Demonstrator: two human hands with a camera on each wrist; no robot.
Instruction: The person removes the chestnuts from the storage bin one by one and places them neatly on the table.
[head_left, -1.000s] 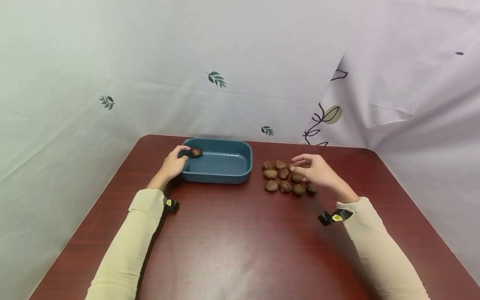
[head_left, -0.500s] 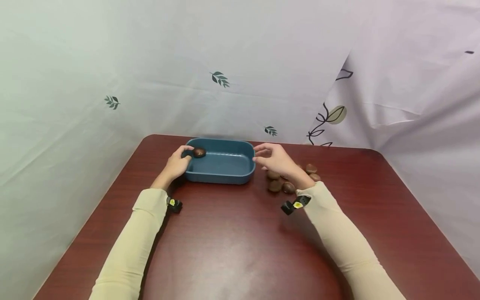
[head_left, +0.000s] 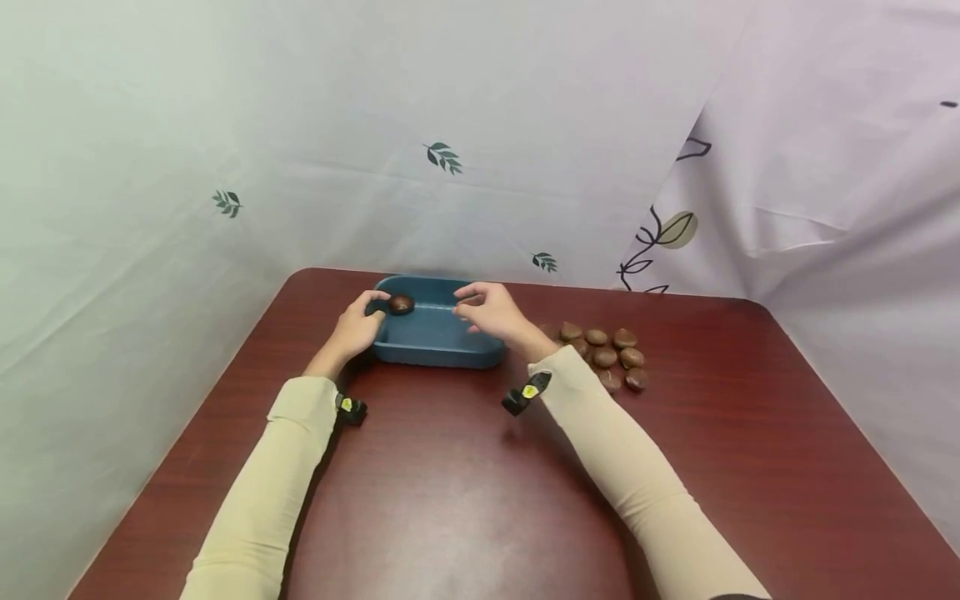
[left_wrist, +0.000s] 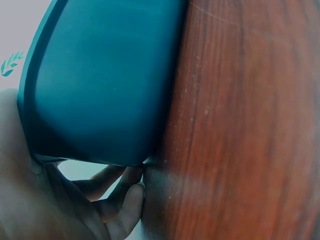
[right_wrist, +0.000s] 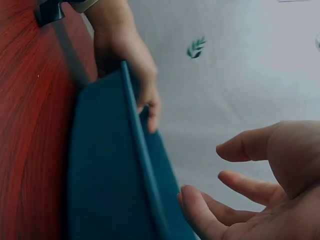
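A blue rectangular tray (head_left: 441, 358) stands on the dark red table, with one brown chestnut (head_left: 401, 304) inside near its left end. My left hand (head_left: 355, 330) grips that end; in the left wrist view its fingers (left_wrist: 131, 205) bend against the end wall. Over the right part of the tray hovers my right hand (head_left: 491, 312). The right wrist view shows the thumb and fingers of this hand (right_wrist: 260, 185) spread apart close to the rim, with no chestnut visible between them. The tray's right end is partly hidden behind it.
Several chestnuts (head_left: 604, 357) lie in a group on the table (head_left: 450, 467) right of the tray, some behind my right wrist. A white cloth wall (head_left: 337, 167) with leaf prints rises just beyond the table's back edge.
My right hand has moved left from the chestnut group, past the tray's right rim, to above the tray. The left hand keeps its hold on the tray's left end.
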